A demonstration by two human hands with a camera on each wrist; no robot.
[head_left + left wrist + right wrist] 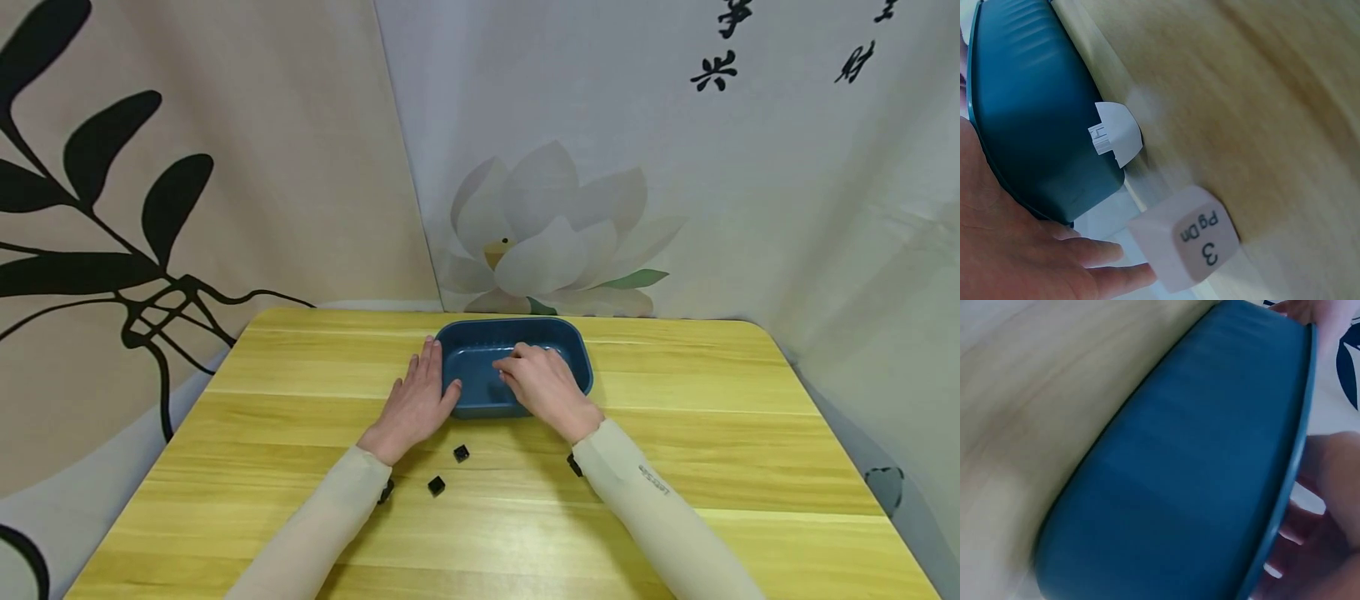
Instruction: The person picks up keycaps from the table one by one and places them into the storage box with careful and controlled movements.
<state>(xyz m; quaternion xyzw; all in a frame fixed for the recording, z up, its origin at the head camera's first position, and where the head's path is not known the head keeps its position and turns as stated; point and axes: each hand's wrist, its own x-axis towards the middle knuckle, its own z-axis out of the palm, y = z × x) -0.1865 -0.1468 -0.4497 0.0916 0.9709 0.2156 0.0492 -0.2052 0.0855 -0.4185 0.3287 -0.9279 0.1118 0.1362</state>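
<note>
A blue tray lies near the table's far edge. My left hand rests against its left side, fingers straight and thumb at the near rim. Over the inside of the tray is my right hand, its fingers bent down; whether they hold anything is hidden. Two small dark-looking blocks lie on the table in front of the tray. The left wrist view shows a pale block marked "3 PgDn" and a white piece overlapping the tray's side.
The light wooden table extends on both sides of the tray. Behind it hangs a pale curtain with leaf and flower prints. Both forearms reach in from the near edge, with a dark device at each wrist.
</note>
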